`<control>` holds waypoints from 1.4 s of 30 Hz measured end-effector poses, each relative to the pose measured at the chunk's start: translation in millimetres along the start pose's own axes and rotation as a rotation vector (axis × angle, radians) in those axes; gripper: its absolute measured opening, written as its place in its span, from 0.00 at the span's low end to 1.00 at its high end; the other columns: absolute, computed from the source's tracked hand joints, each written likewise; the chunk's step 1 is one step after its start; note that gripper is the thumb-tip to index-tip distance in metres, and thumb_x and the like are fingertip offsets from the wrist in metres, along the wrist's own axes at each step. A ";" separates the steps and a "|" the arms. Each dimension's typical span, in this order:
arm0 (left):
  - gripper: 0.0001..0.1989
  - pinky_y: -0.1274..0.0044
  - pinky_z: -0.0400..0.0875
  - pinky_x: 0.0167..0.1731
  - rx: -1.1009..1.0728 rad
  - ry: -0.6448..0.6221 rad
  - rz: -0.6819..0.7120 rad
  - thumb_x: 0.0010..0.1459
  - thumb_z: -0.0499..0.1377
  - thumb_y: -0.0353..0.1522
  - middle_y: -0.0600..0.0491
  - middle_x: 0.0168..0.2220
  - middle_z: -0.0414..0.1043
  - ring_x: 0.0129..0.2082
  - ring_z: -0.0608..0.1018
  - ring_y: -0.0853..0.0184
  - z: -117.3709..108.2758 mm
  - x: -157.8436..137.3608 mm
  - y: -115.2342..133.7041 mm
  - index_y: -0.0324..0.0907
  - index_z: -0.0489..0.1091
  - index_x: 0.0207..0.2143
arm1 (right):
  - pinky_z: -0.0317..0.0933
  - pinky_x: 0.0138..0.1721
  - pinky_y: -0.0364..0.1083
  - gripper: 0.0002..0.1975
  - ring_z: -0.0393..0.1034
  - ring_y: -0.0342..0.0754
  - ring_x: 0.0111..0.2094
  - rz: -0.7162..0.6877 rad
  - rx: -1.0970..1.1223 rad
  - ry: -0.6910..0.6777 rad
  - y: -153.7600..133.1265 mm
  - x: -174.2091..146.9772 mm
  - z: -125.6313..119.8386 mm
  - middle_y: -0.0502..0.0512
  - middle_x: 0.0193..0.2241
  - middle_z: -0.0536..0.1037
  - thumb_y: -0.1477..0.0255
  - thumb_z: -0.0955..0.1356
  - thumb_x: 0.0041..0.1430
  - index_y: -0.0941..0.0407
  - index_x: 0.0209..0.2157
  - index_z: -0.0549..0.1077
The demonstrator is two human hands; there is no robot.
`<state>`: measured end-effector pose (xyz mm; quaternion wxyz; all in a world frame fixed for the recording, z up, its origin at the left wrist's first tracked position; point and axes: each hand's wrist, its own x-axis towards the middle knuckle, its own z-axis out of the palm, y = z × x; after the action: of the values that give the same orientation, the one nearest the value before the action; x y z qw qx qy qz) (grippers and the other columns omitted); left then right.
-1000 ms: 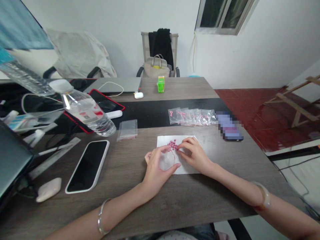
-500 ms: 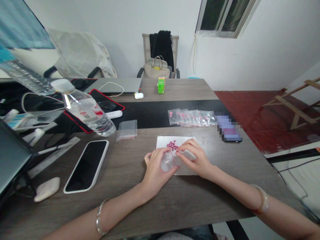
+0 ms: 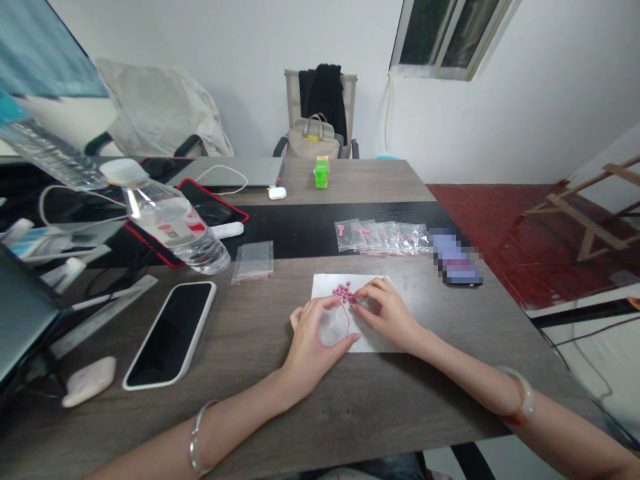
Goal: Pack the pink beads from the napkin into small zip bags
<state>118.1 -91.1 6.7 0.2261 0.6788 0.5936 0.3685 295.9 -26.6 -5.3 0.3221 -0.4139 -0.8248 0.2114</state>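
Note:
My left hand (image 3: 311, 343) curls around a small clear zip bag (image 3: 334, 325) with a red line along its mouth, fingers at the top edge and thumb at the lower edge. The bag's mouth faces right, held bowed apart. A small heap of pink pills (image 3: 343, 291) lies on a white sheet of paper (image 3: 373, 341), just beyond the bag. At the heap's right side my right hand (image 3: 387, 310) has thumb and forefinger drawn together, with a pink pill at the fingertips. Part of the paper is hidden under both hands.
Several clear bags with pink pills (image 3: 383, 237) overlap in a row at the back, beside a phone (image 3: 455, 257). Flat clear bags (image 3: 253, 261) lie left of the paper. A white-edged phone (image 3: 170, 335), a leaning water bottle (image 3: 175, 223) and a green box (image 3: 322, 173) also stand or lie on the table.
My right fingertips have shifted slightly at the edge of the pill heap. The left hand keeps its hold on the bag, whose mouth looks a little wider. The view has moved slightly.

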 end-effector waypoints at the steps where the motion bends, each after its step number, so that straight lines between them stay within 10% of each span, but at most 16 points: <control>1: 0.24 0.65 0.58 0.49 -0.001 -0.002 -0.001 0.45 0.68 0.32 0.52 0.45 0.74 0.46 0.74 0.58 0.0 -0.2 0.2 0.47 0.63 0.44 | 0.60 0.41 0.52 0.03 0.66 0.52 0.38 0.004 -0.012 -0.016 0.1 -0.3 0.6 0.55 0.33 0.74 0.72 0.69 0.56 0.55 0.34 0.73; 20: 0.24 0.66 0.55 0.49 0.018 -0.052 0.046 0.46 0.67 0.30 0.53 0.46 0.73 0.48 0.73 0.58 -1.3 -1.1 1.1 0.47 0.63 0.45 | 0.64 0.35 0.48 0.07 0.69 0.49 0.34 -0.024 0.079 0.020 0.7 -3.3 4.4 0.55 0.31 0.75 0.81 0.63 0.56 0.55 0.32 0.70; 28: 0.23 0.65 0.54 0.50 0.003 -0.072 -0.008 0.46 0.66 0.29 0.54 0.45 0.73 0.47 0.73 0.58 0.1 0.1 -1.3 0.47 0.63 0.45 | 0.65 0.36 0.47 0.05 0.71 0.47 0.33 -0.270 0.234 0.094 -27.2 -4.5 -8.1 0.52 0.31 0.78 0.75 0.68 0.58 0.54 0.38 0.71; 42: 0.24 0.64 0.56 0.50 -0.039 -0.049 -0.050 0.44 0.68 0.31 0.54 0.45 0.74 0.45 0.74 0.58 -1.8 2.2 1.1 0.47 0.65 0.44 | 0.63 0.43 0.56 0.07 0.65 0.55 0.43 -0.056 -0.081 0.073 6.3 -5.6 12.0 0.61 0.42 0.72 0.75 0.67 0.59 0.55 0.40 0.75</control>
<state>117.5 -89.5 9.1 0.2629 0.6680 0.5974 0.3574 293.3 -28.6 -19.7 0.3406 -0.4108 -0.8317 0.1536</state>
